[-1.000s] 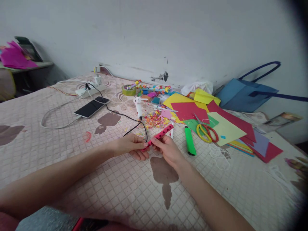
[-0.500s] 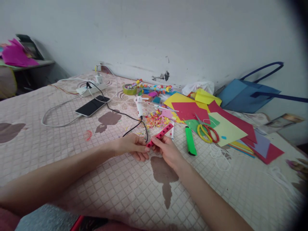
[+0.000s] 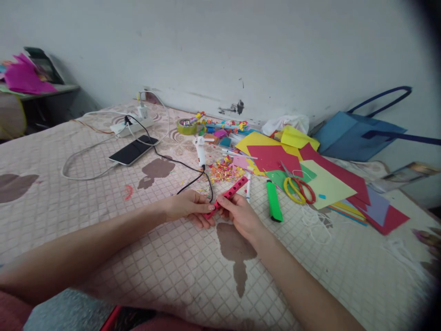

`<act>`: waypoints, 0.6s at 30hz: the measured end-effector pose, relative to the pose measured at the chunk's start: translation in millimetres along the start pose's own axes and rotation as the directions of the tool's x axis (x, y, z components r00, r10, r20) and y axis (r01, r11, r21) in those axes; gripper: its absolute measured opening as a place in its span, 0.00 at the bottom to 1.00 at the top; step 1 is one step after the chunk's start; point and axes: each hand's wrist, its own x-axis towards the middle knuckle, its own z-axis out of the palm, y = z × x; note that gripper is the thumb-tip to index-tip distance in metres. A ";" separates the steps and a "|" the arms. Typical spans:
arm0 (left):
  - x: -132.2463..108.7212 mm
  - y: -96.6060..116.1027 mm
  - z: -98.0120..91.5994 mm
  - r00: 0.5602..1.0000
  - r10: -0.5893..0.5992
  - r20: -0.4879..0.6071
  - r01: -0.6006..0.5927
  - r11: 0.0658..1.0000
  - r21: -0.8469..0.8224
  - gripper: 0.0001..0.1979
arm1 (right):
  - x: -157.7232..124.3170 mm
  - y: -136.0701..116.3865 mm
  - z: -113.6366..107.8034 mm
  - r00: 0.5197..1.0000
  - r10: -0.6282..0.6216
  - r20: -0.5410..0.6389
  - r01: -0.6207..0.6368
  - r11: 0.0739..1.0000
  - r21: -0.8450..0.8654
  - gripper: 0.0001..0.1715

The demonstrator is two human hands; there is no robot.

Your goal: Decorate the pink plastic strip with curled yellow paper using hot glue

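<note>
A narrow dark-pink strip with a row of dark round holes (image 3: 238, 185) slants up and to the right between my hands. My left hand (image 3: 191, 208) pinches its lower end between thumb and fingers. Farther along, my right hand (image 3: 240, 214) grips the strip near its middle, thumb on top. The upper end sticks out free beyond my right hand. Just behind my hands lie a white glue gun (image 3: 200, 151) with a black cord and a scatter of small paper bits (image 3: 225, 171). A green folded paper tube (image 3: 274, 201) rests to the right of my right hand.
Scissors with yellow and red handles (image 3: 299, 190) lie by coloured paper sheets (image 3: 327, 184) and white string (image 3: 315, 225). A phone (image 3: 133, 151) is cabled to a power strip (image 3: 132, 126) at the left. Green tape (image 3: 187, 127) and a blue bag (image 3: 360, 135) stand towards the wall.
My left thumb and fingers now cover more of the strip's lower end, which pokes out below the thumb. My right hand keeps its grip; the view has shifted slightly.
</note>
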 end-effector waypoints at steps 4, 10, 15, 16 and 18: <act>-0.6 -0.8 1.0 1.000 0.005 -0.023 -0.004 1.000 0.017 0.17 | -0.5 0.7 -0.2 1.000 0.005 0.012 -0.005 1.000 0.005 0.16; -1.8 0.6 3.5 0.999 0.020 -0.028 -0.020 1.000 0.006 0.20 | -2.9 0.2 1.6 1.000 0.011 0.026 -0.011 1.000 0.002 0.16; -1.2 -1.1 2.5 0.998 0.024 -0.064 -0.024 1.000 -0.002 0.16 | -3.2 -0.9 4.4 0.999 0.008 0.047 -0.011 0.997 0.079 0.17; -1.5 -0.9 2.6 0.998 0.023 -0.064 -0.024 1.000 -0.002 0.16 | -2.7 -0.5 4.1 0.999 -0.001 0.037 -0.002 0.997 0.084 0.17; -2.3 -0.1 3.6 0.998 0.022 -0.053 -0.023 1.000 -0.001 0.17 | -1.8 0.7 3.0 1.000 -0.018 0.005 0.017 0.998 0.061 0.17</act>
